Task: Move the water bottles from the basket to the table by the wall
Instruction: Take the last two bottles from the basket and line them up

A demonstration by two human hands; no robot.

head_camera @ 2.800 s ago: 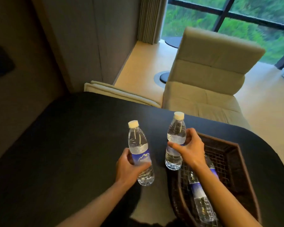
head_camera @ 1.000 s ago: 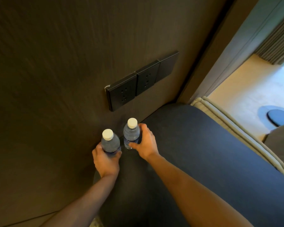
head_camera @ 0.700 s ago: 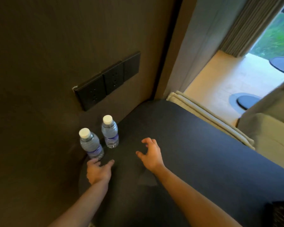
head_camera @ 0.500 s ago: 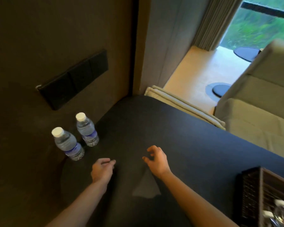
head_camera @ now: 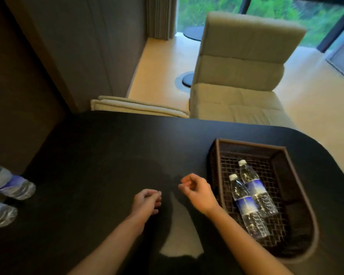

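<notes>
A dark woven basket (head_camera: 246,144) sits on the right of the black table (head_camera: 107,155). Two clear water bottles lie side by side inside it: one (head_camera: 246,207) nearer me, the other (head_camera: 255,187) to its right. Two more bottles stand at the table's left edge by the wall, one (head_camera: 10,182) farther and one (head_camera: 0,213) nearer, both cut off by the frame. My left hand (head_camera: 147,201) hovers over the table's middle, fingers loosely curled, holding nothing. My right hand (head_camera: 197,192) is just left of the basket, fingers apart and bent, holding nothing.
A beige padded chair (head_camera: 238,72) stands behind the table's far edge. A folded beige cushion (head_camera: 135,107) lies at the far left edge. The dark wall (head_camera: 18,86) runs along the left. Light floor and a large window are beyond.
Both hands let go of the two bottles by the wall and drew back to the right. My view swung right, so the basket came fully into sight and the placed bottles slid to the left edge.
</notes>
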